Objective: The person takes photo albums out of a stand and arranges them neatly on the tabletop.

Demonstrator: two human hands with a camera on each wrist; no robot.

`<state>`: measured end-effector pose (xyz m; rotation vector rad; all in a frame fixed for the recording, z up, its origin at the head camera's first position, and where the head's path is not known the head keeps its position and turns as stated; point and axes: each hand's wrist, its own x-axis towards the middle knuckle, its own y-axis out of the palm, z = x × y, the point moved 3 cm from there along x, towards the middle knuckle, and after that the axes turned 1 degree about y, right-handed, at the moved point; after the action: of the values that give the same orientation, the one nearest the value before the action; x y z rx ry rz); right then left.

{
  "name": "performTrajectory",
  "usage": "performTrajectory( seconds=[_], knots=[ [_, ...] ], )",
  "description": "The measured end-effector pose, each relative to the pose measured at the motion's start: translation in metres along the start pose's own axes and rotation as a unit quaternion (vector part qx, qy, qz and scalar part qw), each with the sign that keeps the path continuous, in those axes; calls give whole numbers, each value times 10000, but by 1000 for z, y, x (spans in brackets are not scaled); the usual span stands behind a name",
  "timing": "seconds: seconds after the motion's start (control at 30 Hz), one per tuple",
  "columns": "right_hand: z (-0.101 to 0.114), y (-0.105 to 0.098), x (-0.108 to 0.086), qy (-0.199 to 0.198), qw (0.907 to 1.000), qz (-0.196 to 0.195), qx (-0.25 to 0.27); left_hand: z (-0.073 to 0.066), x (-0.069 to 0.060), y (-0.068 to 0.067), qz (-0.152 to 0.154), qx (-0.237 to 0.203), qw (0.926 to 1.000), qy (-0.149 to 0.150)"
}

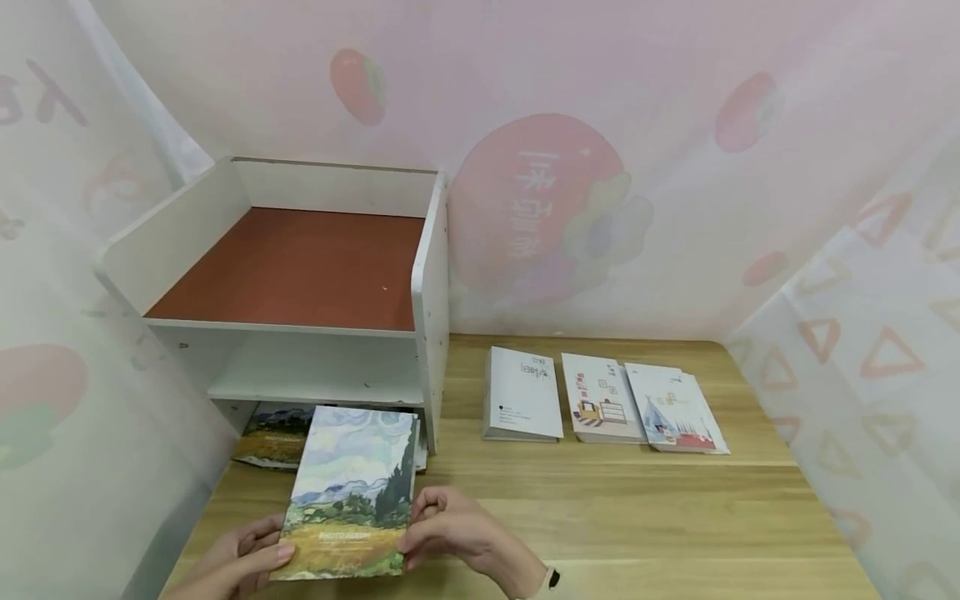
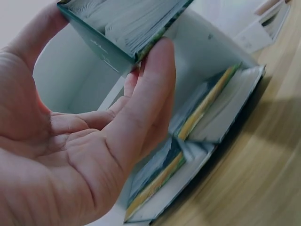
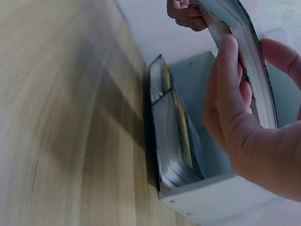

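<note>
Both hands hold one photo album [image 1: 352, 492] with a painted landscape cover, raised in front of the lower shelf and leaning back. At its lower left corner, the left hand [image 1: 243, 558] pinches it between thumb and fingers. On the right edge the right hand [image 1: 465, 533] grips it the same way. In the left wrist view, page edges and the green spine of the album [image 2: 117, 37] show between the thumb and fingers of the left hand [image 2: 94, 136]. Behind it, another landscape album [image 1: 273, 437] lies in the bottom compartment; a further one beside it is mostly hidden.
A white shelf unit [image 1: 431, 333] with a red-brown top board [image 1: 300, 267] stands at the left. On the wooden table [image 1: 600, 517], a white book [image 1: 522, 396] and illustrated books [image 1: 606, 400] [image 1: 675, 408] lie in a row at the back. Patterned cloth hangs around.
</note>
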<state>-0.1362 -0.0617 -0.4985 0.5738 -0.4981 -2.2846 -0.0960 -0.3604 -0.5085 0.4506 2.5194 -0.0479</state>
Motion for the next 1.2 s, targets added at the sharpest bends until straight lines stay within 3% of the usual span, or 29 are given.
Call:
performTrajectory(
  seconds=[0.3,0.47,0.87,1.2],
  knots=[
    [9,-25,-25,-107,9997,-54,-194,-10,17,34,108,-258,9994,224],
    [11,-35,-36,-114,9990,-303,-308,-13,23,51,189,-386,9988,238],
    [11,-64,-58,-103,9993,-106,-337,-7,39,84,252,-411,9986,237],
    [15,-91,-72,-213,9981,-294,-498,-5,52,115,346,-592,9970,365]
  ],
)
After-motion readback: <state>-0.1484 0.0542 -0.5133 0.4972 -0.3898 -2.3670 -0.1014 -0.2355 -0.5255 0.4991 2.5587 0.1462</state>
